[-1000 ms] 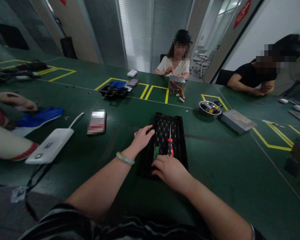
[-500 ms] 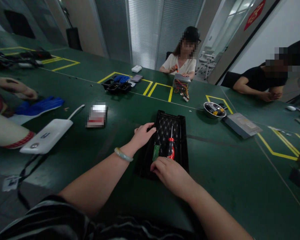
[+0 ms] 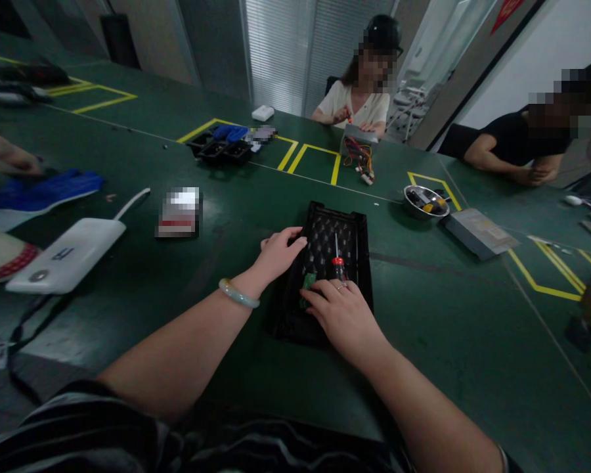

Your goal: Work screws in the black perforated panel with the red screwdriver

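A black perforated tray [image 3: 347, 226] lies on the green table in front of me. My left hand [image 3: 278, 253] rests on its left rim, fingers curled over the edge. My right hand [image 3: 343, 315] lies inside the tray, fingers spread over a small green circuit board [image 3: 306, 283] and the red handle of a screwdriver [image 3: 337, 261], whose shaft points away from me. The fingertips touch both, and I cannot tell whether either is gripped.
A metal bowl [image 3: 425, 201] of small parts and a grey drive [image 3: 479, 232] sit to the right. A white box [image 3: 64, 255] with a cable and blue gloves [image 3: 44, 189] lie left. Black trays [image 3: 219, 149] stand further back. Two other people sit across the table.
My right hand has slid forward in the tray, now covering most of the screwdriver handle and the green board. The view has shifted; my left hand has stayed on the rim.
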Action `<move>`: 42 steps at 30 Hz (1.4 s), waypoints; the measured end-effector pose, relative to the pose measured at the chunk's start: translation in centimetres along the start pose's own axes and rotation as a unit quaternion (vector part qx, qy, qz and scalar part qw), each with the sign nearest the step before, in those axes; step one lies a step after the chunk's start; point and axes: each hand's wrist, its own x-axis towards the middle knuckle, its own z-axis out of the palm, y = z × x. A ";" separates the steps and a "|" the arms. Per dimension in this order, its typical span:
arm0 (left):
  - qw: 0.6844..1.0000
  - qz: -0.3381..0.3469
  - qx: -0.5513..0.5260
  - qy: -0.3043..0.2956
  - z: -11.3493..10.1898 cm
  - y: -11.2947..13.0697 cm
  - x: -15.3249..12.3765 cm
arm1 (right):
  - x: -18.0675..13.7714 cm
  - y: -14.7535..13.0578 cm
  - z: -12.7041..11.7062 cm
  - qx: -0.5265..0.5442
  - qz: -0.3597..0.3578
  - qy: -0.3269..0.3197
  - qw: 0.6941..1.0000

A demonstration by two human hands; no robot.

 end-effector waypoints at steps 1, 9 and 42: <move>1.000 0.000 0.002 0.001 0.0 0.0 0.0 | 0.1 0.0 0.1 -0.005 -0.004 0.001 1.000; 1.000 0.003 0.008 0.005 0.1 0.0 0.0 | -0.1 0.0 -0.2 -0.001 -0.029 0.027 0.999; 0.947 0.308 -0.026 -0.084 -2.3 3.1 -4.4 | -1.5 2.8 0.0 0.458 0.259 0.285 0.801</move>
